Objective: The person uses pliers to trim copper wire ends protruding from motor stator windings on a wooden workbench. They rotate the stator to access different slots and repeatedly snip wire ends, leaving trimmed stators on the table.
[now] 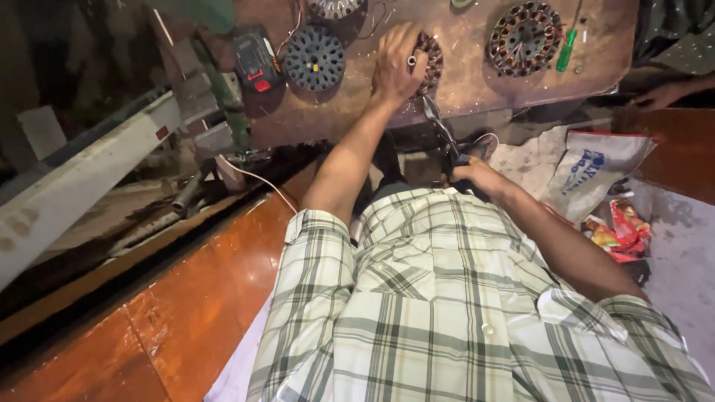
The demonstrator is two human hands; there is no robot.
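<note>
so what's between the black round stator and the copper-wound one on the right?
In the head view, the left hand lies between the black stator and the copper-wound stator, resting on a third stator.
</note>
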